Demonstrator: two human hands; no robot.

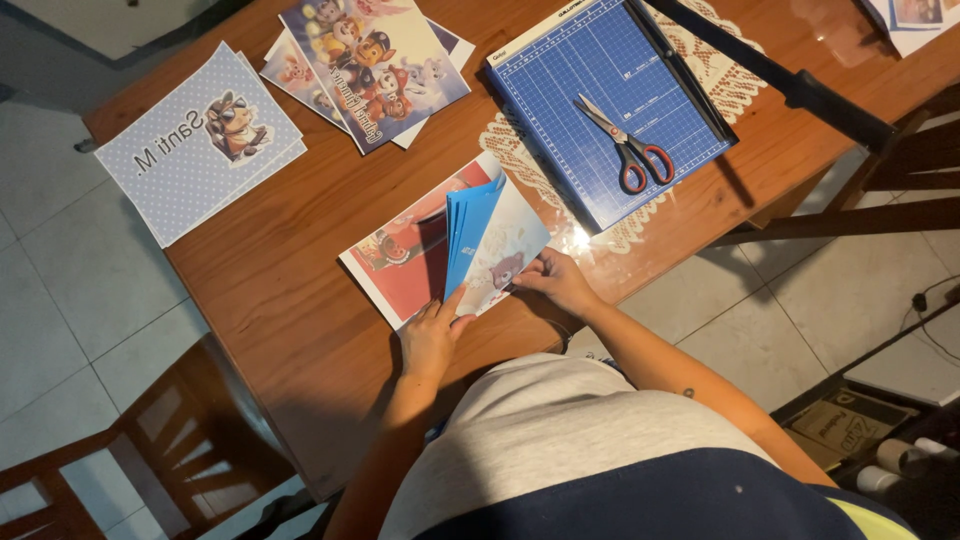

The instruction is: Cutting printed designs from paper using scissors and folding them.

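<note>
Nearest, at the near edge of the wooden table (pixel 290 290): left hand (pixel 430 335) flat, fingers pressing a stack of printed cartoon sheets (pixel 440 245); right hand (pixel 555 280) pinching the stack's right corner. Some blue sheets lifted, standing on edge. Further back, near the far right corner: blue paper trimmer (pixel 610 100) with red-handled scissors (pixel 625 145) on it. At the left edge: dotted sheets (pixel 190 150).
</note>
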